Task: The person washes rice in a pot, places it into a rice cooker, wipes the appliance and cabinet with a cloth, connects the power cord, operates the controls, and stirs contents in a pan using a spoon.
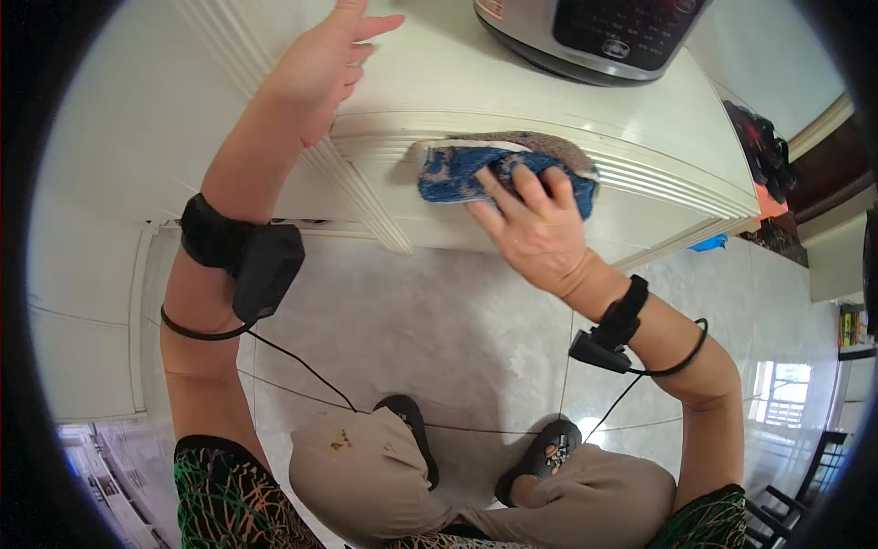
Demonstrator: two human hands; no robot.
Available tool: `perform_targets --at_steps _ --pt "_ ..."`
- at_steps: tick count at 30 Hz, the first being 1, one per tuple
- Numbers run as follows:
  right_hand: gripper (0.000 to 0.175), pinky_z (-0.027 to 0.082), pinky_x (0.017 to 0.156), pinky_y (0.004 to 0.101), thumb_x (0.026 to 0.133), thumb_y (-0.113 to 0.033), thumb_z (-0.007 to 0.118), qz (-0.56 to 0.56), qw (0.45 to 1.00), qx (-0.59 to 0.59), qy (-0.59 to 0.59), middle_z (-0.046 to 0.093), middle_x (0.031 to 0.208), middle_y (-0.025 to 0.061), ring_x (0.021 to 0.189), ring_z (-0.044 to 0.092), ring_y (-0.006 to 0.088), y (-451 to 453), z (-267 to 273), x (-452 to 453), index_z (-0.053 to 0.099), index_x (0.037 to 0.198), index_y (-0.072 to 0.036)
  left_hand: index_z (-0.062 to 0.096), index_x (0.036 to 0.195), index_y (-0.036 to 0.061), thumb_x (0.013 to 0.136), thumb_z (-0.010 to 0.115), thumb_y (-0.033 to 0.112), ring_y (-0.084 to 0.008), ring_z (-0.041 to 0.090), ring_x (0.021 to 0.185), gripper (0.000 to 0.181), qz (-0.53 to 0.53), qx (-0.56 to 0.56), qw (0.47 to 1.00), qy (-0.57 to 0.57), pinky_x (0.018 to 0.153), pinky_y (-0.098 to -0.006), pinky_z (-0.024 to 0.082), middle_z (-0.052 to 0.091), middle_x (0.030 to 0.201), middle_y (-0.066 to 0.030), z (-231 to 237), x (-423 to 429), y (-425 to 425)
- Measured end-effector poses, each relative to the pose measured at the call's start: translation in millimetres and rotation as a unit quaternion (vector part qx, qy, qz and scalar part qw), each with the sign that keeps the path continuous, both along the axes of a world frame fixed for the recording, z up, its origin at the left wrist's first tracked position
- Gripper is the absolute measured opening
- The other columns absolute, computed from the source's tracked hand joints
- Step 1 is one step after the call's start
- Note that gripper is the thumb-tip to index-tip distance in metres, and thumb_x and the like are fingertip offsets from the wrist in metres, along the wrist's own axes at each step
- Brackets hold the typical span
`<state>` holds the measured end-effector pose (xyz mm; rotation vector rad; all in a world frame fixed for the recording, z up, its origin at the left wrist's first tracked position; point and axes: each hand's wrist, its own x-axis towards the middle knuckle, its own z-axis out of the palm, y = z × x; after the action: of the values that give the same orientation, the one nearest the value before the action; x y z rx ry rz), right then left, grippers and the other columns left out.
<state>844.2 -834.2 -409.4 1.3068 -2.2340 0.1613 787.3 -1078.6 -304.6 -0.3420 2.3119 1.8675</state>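
Observation:
My right hand point(538, 226) presses a folded blue-and-brown cloth point(449, 171) against the ridged front edge of a white cabinet point(374, 130). The cloth drapes over the molding, its brown side showing along the top. With fingers apart and nothing in it, my left hand point(329, 68) is at the cabinet's left part, by the vertical molding. Whether its palm touches the surface cannot be told. Above the cloth, a silver and black electric cooker point(597, 41) with a button panel stands on the cabinet top.
Black straps with small devices circle both forearms, and thin cables point(302, 364) run down from them. Dark bundled items point(761, 151) and an orange thing point(769, 202) are beyond the cabinet's right end. A blue scrap point(708, 243) lies near the tile floor point(411, 322). My clogs point(549, 453) are below.

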Motion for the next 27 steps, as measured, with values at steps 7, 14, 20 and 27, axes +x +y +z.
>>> perform_targets --at_steps 7,14,20,27 --pt "0.025 0.031 0.090 0.0453 0.078 -0.026 0.057 -0.035 0.992 -0.102 -0.067 0.057 0.116 0.0095 0.108 0.044 0.0271 -48 24 3 0.064 0.099 -0.015 0.031 0.138 -0.0051 0.092 0.011 0.062 -0.0366 0.015 0.138 0.083 -0.062 0.088 0.993 -0.040 0.113 -0.0428 0.010 0.018 0.146 -0.0285 13 2 22" --pt "0.032 0.035 0.090 0.0461 0.078 -0.024 0.054 0.051 0.998 0.016 0.038 0.053 0.125 0.0043 0.111 0.043 0.0218 -95 7 -25 0.061 0.108 -0.016 0.032 0.139 0.0010 0.095 0.029 0.055 -0.0373 0.024 0.136 0.070 -0.172 -0.112 0.978 0.047 0.111 -0.0447 0.019 0.029 0.144 -0.0248 51 14 51" --pt "0.023 0.035 0.084 0.0412 0.076 -0.031 0.060 0.013 0.991 -0.005 0.132 0.050 0.125 -0.0079 0.110 0.042 0.0155 20 -17 -43 0.059 0.099 -0.033 0.037 0.137 0.0000 0.089 0.008 0.067 -0.0355 0.034 0.130 0.087 -0.229 -0.324 0.900 0.183 0.111 -0.0410 0.021 0.041 0.136 -0.0247 42 26 54" --pt "0.029 0.037 0.084 0.0460 0.070 -0.019 0.064 -0.203 0.965 -0.041 0.160 0.047 0.112 0.0162 0.099 0.044 0.0340 192 -39 -36 0.061 0.097 -0.008 0.038 0.138 0.0067 0.090 0.035 0.061 -0.0392 0.027 0.133 0.072 -0.351 -0.500 0.754 0.240 0.110 -0.0446 0.020 0.034 0.141 -0.0248 -7 -8 23"
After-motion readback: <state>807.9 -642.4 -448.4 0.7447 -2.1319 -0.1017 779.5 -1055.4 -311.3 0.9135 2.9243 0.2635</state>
